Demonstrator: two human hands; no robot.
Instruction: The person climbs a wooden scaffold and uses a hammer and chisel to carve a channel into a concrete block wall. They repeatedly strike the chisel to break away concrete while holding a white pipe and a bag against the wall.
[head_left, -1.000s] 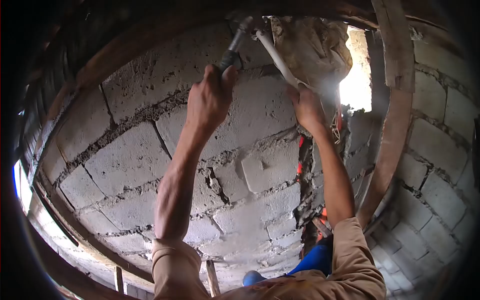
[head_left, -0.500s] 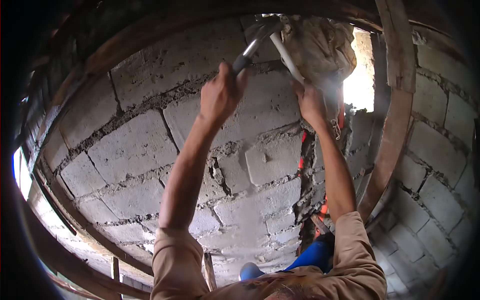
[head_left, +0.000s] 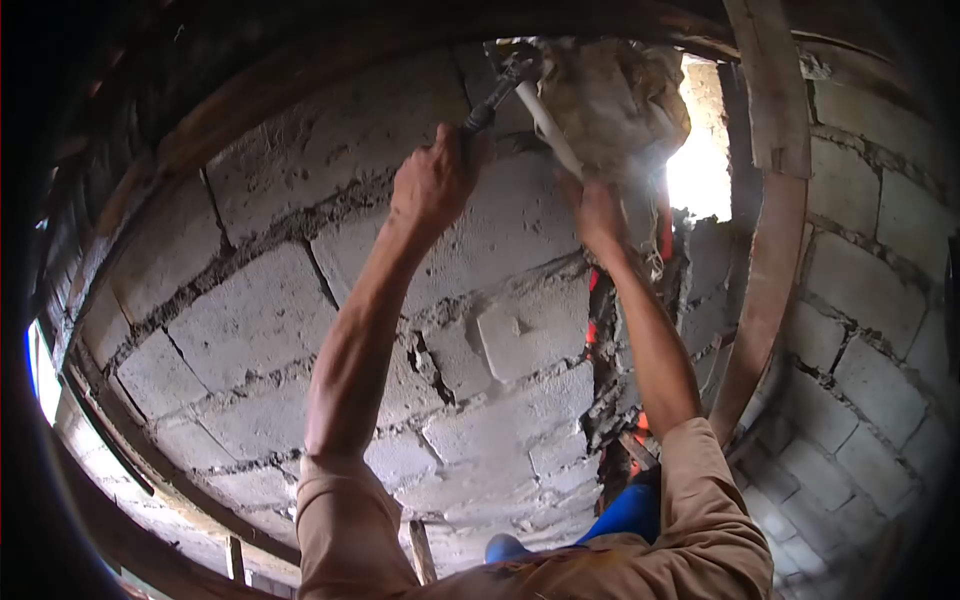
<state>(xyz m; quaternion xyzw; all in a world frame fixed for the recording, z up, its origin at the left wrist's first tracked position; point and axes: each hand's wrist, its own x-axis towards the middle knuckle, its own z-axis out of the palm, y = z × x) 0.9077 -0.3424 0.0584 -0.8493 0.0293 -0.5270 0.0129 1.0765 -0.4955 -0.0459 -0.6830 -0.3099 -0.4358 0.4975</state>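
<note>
Both my arms reach up along a grey block wall (head_left: pixel 260 310). My left hand (head_left: pixel 430 185) grips the dark handle of a metal tool (head_left: pixel 495 90) whose head meets the upper end of a white pipe (head_left: pixel 545 125) near the top of the wall. My right hand (head_left: pixel 598 215) holds the lower part of that pipe. A crumpled brownish sack (head_left: pixel 615 95) is stuffed into the gap just behind the pipe.
Bright daylight comes through an opening (head_left: pixel 698 175) right of the sack. A wooden plank (head_left: pixel 765 220) leans upright at the right. An orange conduit (head_left: pixel 592 330) runs down a rough vertical chase in the wall. Wooden beams (head_left: pixel 150 470) cross the lower left.
The tool's head has shifted at the top of the pipe, and my left hand has dropped a little and moved left. My right hand stays on the pipe.
</note>
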